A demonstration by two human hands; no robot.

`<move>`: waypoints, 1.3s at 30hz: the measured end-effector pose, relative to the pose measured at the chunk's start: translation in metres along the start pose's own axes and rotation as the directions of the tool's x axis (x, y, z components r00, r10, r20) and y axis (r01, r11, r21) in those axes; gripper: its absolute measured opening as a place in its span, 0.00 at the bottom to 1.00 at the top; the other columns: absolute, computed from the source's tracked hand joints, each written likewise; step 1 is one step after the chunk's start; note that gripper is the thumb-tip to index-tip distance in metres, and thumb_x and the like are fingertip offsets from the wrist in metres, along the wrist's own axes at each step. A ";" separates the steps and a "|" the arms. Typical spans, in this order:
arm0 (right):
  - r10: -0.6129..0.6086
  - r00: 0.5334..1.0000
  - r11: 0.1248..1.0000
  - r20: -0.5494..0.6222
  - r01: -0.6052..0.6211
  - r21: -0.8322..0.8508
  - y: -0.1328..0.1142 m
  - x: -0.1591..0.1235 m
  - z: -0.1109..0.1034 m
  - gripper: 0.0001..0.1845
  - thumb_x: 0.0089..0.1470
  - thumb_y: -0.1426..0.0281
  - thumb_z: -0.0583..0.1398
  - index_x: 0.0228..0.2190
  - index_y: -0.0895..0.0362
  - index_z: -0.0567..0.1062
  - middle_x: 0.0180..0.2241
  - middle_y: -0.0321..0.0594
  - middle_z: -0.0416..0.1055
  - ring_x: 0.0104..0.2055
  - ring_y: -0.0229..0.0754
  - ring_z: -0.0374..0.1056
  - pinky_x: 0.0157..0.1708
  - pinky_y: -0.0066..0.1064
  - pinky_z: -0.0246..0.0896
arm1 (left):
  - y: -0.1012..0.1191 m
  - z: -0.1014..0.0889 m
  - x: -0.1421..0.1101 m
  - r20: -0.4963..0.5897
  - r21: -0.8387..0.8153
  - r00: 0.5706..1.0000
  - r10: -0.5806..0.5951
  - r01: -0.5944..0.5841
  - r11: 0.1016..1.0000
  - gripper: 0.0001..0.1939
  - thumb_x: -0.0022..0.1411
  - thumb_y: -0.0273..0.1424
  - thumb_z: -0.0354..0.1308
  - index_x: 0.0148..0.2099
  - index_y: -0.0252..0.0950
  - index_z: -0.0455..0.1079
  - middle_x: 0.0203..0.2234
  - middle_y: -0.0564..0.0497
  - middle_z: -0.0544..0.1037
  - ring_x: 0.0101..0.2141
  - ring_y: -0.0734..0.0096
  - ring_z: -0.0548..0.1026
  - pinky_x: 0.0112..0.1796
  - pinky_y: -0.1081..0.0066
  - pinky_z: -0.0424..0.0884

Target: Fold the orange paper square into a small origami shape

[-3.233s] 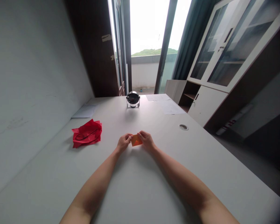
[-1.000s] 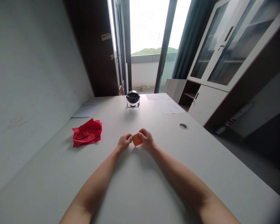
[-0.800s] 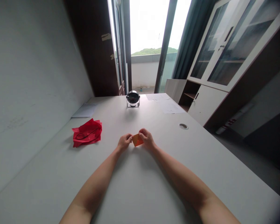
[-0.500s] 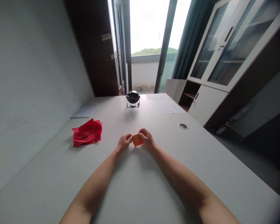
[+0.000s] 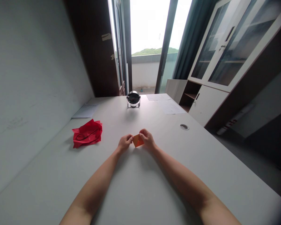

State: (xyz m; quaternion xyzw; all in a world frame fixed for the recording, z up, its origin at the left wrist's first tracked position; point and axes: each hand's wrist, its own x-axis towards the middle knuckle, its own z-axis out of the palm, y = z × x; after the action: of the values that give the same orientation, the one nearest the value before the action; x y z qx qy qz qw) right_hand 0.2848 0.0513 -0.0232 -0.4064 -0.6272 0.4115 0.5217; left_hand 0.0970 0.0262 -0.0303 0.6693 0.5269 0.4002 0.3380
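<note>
A small folded piece of orange paper is held up between my two hands, just over the white table. My left hand pinches its left edge between thumb and fingers. On the opposite side, my right hand grips the upper right part, with the thumb across the near face. The fingers behind the paper are partly hidden. Off to the left lies crumpled red paper with a thin dark cord on top.
A round dark device on a metal stand is at the table's far end. White sheets lie at the back right, another sheet by the left wall. A round cable hole is set in the table at right.
</note>
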 end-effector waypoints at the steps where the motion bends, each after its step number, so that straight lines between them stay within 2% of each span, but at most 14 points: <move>1: 0.004 1.000 1.000 -0.001 -0.004 -0.004 0.000 0.000 0.000 0.14 0.52 0.56 0.58 0.30 0.55 0.69 0.25 0.38 0.66 0.29 0.40 0.59 0.28 0.30 0.57 | 0.000 0.000 0.000 0.000 0.001 1.000 -0.001 0.001 1.000 0.17 0.64 0.43 0.51 0.37 0.35 0.74 0.22 0.53 0.74 0.25 0.73 0.69 0.29 0.75 0.62; 19: 0.064 0.996 0.997 0.065 -0.066 0.030 -0.002 -0.001 0.001 0.18 0.51 0.53 0.60 0.27 0.56 0.70 0.21 0.37 0.66 0.26 0.40 0.60 0.24 0.30 0.57 | 0.014 -0.002 -0.003 -0.018 0.001 0.999 -0.050 0.050 0.999 0.16 0.62 0.42 0.54 0.35 0.36 0.75 0.22 0.51 0.75 0.26 0.70 0.70 0.29 0.73 0.64; 29: 0.019 0.994 0.996 0.104 -0.010 -0.093 0.007 0.000 0.001 0.16 0.54 0.55 0.58 0.28 0.56 0.72 0.22 0.35 0.65 0.25 0.37 0.59 0.25 0.28 0.56 | 0.003 0.001 -0.001 -0.018 0.001 1.000 -0.012 0.012 1.000 0.17 0.63 0.42 0.52 0.35 0.36 0.74 0.22 0.53 0.74 0.25 0.72 0.70 0.29 0.74 0.63; 39: 0.010 0.995 0.994 0.095 0.000 -0.106 0.004 0.001 0.001 0.16 0.53 0.55 0.58 0.28 0.56 0.72 0.22 0.35 0.65 0.25 0.38 0.59 0.25 0.28 0.55 | 0.002 0.001 -0.001 -0.003 0.017 1.000 0.003 -0.003 1.000 0.17 0.64 0.43 0.51 0.36 0.36 0.74 0.22 0.53 0.74 0.26 0.72 0.69 0.29 0.74 0.62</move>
State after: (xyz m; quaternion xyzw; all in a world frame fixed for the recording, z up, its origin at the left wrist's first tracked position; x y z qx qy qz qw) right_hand 0.2837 0.0530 -0.0271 -0.4148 -0.6713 0.3980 0.4679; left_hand 0.0983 0.0251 -0.0288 0.6723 0.5298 0.3972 0.3310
